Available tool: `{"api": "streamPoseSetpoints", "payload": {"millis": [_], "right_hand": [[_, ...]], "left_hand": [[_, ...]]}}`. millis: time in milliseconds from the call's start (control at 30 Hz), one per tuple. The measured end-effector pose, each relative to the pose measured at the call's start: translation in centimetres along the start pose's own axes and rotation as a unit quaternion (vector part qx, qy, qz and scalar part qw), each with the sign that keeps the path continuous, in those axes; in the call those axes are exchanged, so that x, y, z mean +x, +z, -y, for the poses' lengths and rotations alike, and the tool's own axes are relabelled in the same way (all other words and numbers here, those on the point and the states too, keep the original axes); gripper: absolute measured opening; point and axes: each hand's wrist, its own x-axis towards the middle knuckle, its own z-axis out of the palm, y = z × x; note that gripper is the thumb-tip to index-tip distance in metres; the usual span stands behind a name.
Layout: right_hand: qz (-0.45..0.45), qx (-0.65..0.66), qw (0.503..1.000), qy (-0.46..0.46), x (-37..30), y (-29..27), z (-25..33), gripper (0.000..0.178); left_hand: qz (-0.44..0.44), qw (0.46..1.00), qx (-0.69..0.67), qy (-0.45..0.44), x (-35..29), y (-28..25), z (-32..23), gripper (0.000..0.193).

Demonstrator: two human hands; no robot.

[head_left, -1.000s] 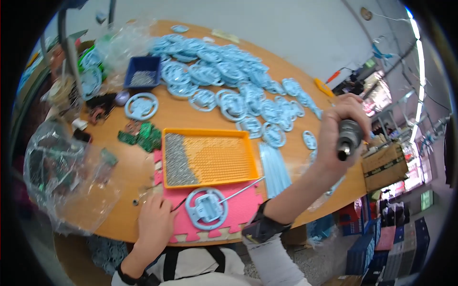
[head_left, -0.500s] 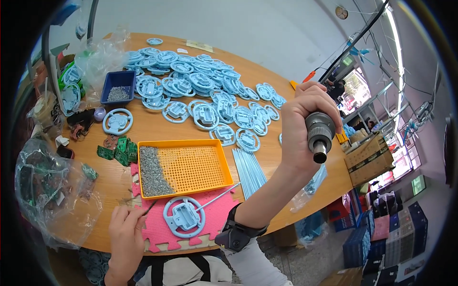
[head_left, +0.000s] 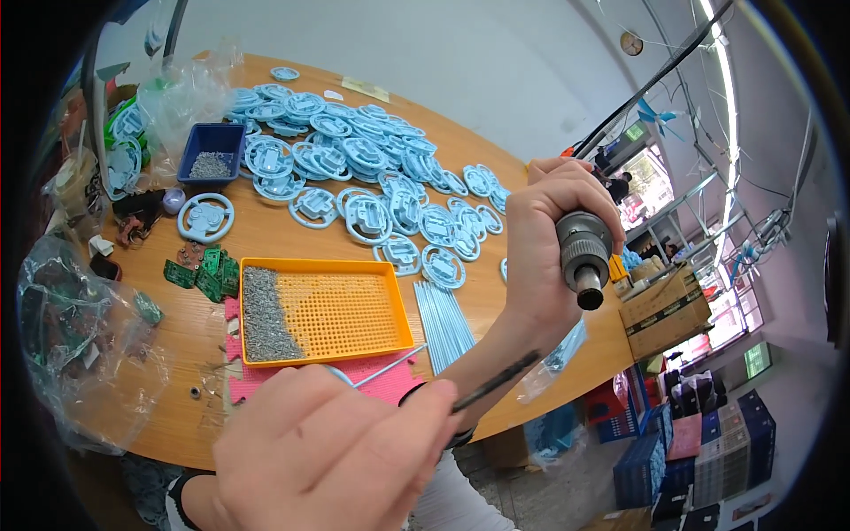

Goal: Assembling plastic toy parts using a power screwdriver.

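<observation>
My right hand (head_left: 538,252) is raised over the table's right edge, closed round an electric screwdriver (head_left: 584,257) whose metal chuck points down toward me. Close to the camera, my left hand (head_left: 328,451) pinches a thin dark driver bit (head_left: 496,380), its tip aimed up toward the chuck and a little short of it. Behind my hands an orange mesh tray (head_left: 354,310) holds a heap of small grey screws (head_left: 261,314). It sits beside a pink foam mat (head_left: 266,380), which my left hand mostly hides.
Many pale blue round plastic parts (head_left: 354,159) cover the far half of the wooden table (head_left: 266,234). A dark blue bin (head_left: 211,150), green circuit boards (head_left: 208,270), plastic bags (head_left: 80,336) and thin blue rods (head_left: 443,319) lie around. A cardboard box (head_left: 673,305) stands right.
My left hand has risen from the mat toward the camera, now holding the bit. My right hand with the screwdriver has come nearer and lower, toward the left hand.
</observation>
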Motion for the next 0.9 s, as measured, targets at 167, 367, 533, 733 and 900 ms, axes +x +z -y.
{"api": "streamPoseSetpoints", "payload": {"millis": [167,367,533,733,900], "right_hand": [[0.015,-0.041,0.999,-0.013,-0.5,2.3,1.4,0.021],[0.007,-0.05,0.999,-0.004,-0.5,1.8,1.5,0.021],[0.002,-0.067,0.998,0.001,-0.3,2.0,2.0,0.021],[0.004,-0.074,0.997,0.006,-0.1,2.0,2.0,0.021],[0.008,-0.073,0.997,0.01,-0.1,1.9,2.0,0.021]], "left_hand": [[0.004,0.999,-0.03,0.021,0.9,2.0,-1.7,0.016],[0.004,0.998,-0.064,0.006,1.1,2.5,-1.8,0.015],[0.036,0.995,-0.078,0.047,1.4,2.2,-1.2,0.012],[0.011,0.995,-0.099,-0.021,0.9,2.6,-1.9,0.01],[0.03,0.99,-0.126,-0.057,-1.7,1.7,-2.6,0.009]]}}
